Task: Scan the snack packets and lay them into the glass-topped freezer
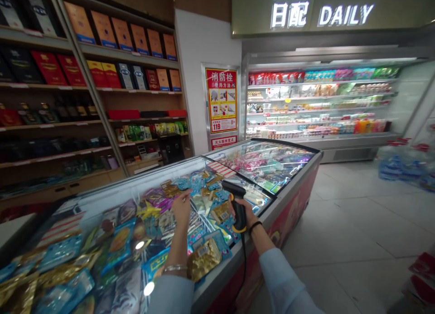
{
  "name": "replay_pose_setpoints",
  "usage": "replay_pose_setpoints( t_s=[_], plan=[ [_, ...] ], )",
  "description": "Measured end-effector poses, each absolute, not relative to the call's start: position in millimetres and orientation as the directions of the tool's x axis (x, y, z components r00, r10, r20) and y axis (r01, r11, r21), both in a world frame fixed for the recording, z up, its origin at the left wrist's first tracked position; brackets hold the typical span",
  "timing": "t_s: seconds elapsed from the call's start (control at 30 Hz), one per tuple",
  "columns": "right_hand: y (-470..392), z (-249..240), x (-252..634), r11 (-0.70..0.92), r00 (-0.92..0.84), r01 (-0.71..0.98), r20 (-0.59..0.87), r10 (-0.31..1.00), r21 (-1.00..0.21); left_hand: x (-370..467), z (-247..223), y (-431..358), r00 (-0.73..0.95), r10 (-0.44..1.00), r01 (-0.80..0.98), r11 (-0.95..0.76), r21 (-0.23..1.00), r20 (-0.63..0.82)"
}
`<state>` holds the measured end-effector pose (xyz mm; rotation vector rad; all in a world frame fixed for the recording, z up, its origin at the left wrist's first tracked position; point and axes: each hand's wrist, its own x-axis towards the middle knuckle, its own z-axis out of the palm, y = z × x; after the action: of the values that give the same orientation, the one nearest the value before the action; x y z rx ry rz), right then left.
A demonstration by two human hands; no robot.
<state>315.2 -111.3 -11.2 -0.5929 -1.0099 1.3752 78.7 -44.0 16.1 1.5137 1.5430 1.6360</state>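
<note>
My right hand (249, 213) is wrapped round the grip of a black and yellow barcode scanner (239, 214), its head angled up and left and its cable hanging down along the freezer. Over the goods, my left hand (181, 207) has its fingers bent together at the edge of some blue ice cream packets (196, 182); whether a packet is pinched in them is unclear. Below both hands, a gold ice cream packet (204, 261) with a barcode lies at the near edge of the chest freezer (268, 228). Other wrapped ice creams fill the freezer.
A glass lid (272, 162) covers the freezer's far end. Shelves of boxed goods (132, 78) stand at left. A lit refrigerated display (319, 103) is at the back. Bottled water packs (396, 162) sit on the floor (340, 214) at right, with red packages (423, 277) nearer.
</note>
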Motion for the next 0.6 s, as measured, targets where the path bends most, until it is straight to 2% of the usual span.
replay_pose_setpoints(
  t_s=[0.2,0.33,0.6],
  plan=[
    [-113.4,-14.2,306.0,0.156,-0.051,-0.462,0.202,0.978,-0.873,82.2,20.0,-50.9,-0.339,0.838,0.297,-0.335,0.894,0.427],
    [-113.0,-18.0,309.2,0.133,-0.039,-0.437,0.167,0.985,-0.89,81.2,19.6,-52.3,-0.352,0.825,0.32,-0.338,0.885,0.442],
    [-114.5,-10.0,304.8,0.126,-0.099,-0.438,0.187,0.977,-0.89,80.4,18.6,-51.3,-0.326,0.828,0.379,-0.327,0.865,0.456]
  ],
)
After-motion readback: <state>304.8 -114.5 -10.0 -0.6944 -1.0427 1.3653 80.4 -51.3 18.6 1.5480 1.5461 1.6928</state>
